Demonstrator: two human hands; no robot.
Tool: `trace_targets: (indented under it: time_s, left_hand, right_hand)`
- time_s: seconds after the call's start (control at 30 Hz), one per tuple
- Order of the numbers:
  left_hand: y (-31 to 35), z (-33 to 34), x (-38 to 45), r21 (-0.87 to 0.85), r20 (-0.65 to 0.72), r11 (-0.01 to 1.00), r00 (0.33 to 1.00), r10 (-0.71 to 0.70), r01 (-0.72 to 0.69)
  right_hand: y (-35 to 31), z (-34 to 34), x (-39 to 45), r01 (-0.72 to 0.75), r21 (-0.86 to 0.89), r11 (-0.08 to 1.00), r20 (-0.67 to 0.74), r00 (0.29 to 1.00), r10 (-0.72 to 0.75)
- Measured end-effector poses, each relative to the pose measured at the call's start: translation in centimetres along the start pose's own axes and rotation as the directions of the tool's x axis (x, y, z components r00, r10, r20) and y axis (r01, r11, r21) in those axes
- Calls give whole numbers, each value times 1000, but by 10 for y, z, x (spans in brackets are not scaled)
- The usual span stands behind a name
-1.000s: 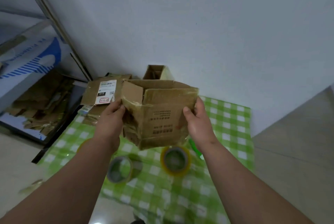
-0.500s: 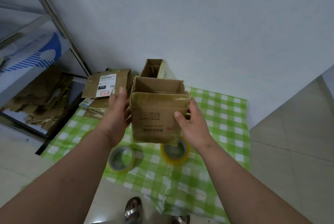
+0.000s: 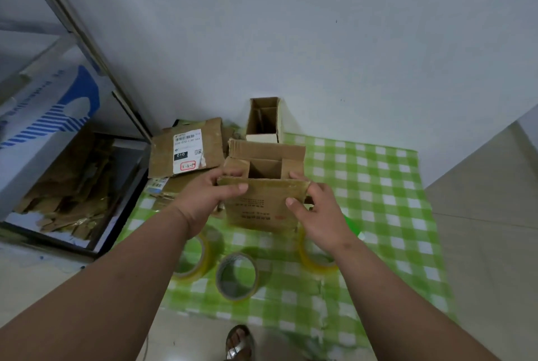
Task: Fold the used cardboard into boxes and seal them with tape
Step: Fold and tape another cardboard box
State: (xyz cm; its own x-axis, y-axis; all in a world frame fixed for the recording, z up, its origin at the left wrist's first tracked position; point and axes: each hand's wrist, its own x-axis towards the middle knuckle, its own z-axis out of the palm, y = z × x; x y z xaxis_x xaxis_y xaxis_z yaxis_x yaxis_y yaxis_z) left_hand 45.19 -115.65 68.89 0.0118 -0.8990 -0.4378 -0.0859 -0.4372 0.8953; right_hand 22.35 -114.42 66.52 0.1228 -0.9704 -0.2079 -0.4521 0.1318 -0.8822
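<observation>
A small brown cardboard box with printed text stands upright with its top open over the green checked cloth. My left hand grips its left upper corner, thumb on the near flap and fingers behind it. My right hand holds the right side, thumb on the front face. Three tape rolls lie on the cloth below my hands: a yellowish one at left, a clear grey one in the middle, and a yellowish one partly under my right wrist.
A flattened carton with a shipping label lies on a cardboard pile at back left. An open narrow box stands against the wall. A blue-and-white box with cardboard scraps sits on the floor at left. A sandalled foot shows at the bottom.
The box came down from chest height and turned upright, its open top now facing up. My left hand shifted to the near flap's corner, and the view tilted downward.
</observation>
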Motion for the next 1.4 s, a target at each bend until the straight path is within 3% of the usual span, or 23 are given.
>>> trace_targets:
  time_s: [0.17, 0.3, 0.5, 0.67, 0.77, 1.0, 1.23, 1.33, 1.4]
  left_hand:
    - [-24, -8, 13, 55, 90, 996, 993, -78, 74]
    - [-41, -8, 17, 113, 44, 989, 994, -96, 91]
    - [-35, -8, 21, 274, -14, 962, 1000, 1, 3]
    - [-32, -16, 28, 324, 104, 943, 994, 47, -78]
    - [-30, -20, 31, 473, 180, 871, 982, 50, -131]
    - [-35, -15, 25, 736, 147, 636, 972, 183, -231]
    - [-39, -5, 22, 764, 84, 606, 966, 246, -221]
    - [-34, 1, 20, 846, 84, 486, 954, 286, -220]
    - [-30, 3, 19, 889, 98, 397, 941, 323, -229]
  right_hand:
    - [11, 13, 1, -155, -57, 986, 22, 987, 157]
    - [21, 17, -3, -268, -43, 963, 0, 963, 268]
    - [14, 14, -2, -285, 90, 954, -35, 957, 289]
    - [9, 10, 1, -212, -66, 975, -6, 977, 212]
    - [3, 5, 6, -199, -136, 970, 10, 979, 202]
    - [9, 14, 1, -213, -197, 957, -30, 977, 212]
    - [20, 25, -4, -191, -262, 946, -109, 980, 168]
    - [21, 29, -5, -205, -298, 932, -123, 977, 176]
    - [23, 31, -8, -220, -209, 953, -165, 968, 188]
